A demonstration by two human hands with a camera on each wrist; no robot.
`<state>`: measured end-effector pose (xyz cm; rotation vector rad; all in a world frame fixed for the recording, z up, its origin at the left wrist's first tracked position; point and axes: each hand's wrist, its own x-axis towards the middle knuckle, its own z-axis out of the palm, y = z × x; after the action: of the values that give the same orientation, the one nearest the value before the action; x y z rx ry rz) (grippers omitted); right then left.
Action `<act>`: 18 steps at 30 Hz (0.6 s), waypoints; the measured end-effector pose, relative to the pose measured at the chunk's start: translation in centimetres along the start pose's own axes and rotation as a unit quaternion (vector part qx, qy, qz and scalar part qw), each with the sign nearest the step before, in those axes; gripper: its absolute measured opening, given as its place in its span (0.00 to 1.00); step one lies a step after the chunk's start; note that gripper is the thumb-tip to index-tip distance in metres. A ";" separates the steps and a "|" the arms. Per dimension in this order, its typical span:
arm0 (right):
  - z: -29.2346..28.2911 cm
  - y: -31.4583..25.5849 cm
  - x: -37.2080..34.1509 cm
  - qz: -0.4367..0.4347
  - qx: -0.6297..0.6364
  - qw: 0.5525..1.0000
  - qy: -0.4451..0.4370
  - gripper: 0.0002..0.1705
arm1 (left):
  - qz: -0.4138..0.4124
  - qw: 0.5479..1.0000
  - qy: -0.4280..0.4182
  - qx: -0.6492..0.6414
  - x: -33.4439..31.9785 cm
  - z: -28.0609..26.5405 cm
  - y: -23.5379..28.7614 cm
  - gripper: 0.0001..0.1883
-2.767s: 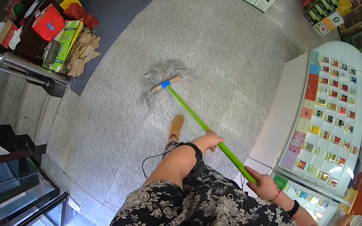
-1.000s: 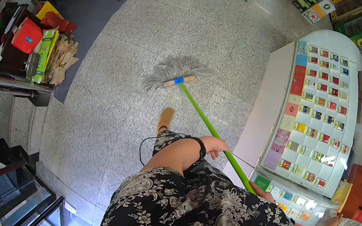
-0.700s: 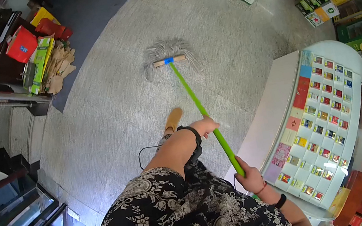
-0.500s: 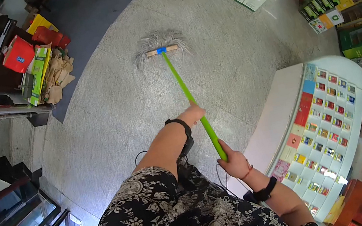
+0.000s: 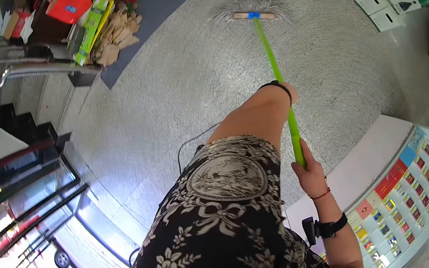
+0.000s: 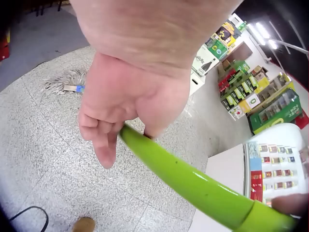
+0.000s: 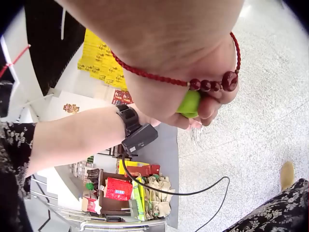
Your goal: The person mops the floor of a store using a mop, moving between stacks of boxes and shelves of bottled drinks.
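Observation:
A string mop with grey strands [image 5: 248, 1], a wooden bar with a blue clamp [image 5: 254, 15] and a long green handle [image 5: 267, 50] lies with its head on the speckled floor, far out ahead. My left hand [image 5: 291, 93] holds the handle partway along, mostly hidden behind its wrist strap in the head view. In the left wrist view its thumb and fingers [image 6: 104, 145] go round the handle, one finger reaching past it. My right hand [image 5: 310, 174] grips the handle's near end. In the right wrist view the green butt [image 7: 189, 104] shows between the curled fingers.
A white curved display counter [image 5: 406, 180] stands at the right. White cartons [image 5: 384, 3] are stacked beyond it. Flattened cardboard [image 5: 119, 33], a red box [image 5: 70, 4] and a metal railing [image 5: 42, 70] are at the far left. Glass doors [image 5: 38, 205] stand at the lower left.
The mop came slightly nearer, then both arms stretched forward and its head slid farther away across the floor. The view has turned left, so the counter and cartons sit farther right.

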<state>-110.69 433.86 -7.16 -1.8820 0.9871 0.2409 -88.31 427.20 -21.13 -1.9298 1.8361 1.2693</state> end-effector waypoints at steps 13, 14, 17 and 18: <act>-1.4 5.1 -16.4 0.126 0.147 0.981 -0.002 0.36 | 0.084 0.993 -0.022 0.080 0.6 11.3 12.6 0.12; -1.2 6.6 -18.3 0.116 0.143 0.983 0.010 0.37 | 0.090 0.993 -0.014 0.080 -0.4 11.7 14.6 0.12; -1.1 8.0 -23.4 0.106 0.093 0.990 0.013 0.37 | 0.096 0.993 -0.010 0.071 -2.3 15.8 20.6 0.12; -0.7 8.6 -25.1 0.099 0.085 0.991 0.015 0.37 | 0.088 0.994 -0.011 0.066 -1.5 18.3 21.7 0.12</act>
<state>-133.45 444.76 1.13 -1.6394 1.1798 0.2379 -115.40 435.63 -22.58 -1.7125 2.0600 1.1792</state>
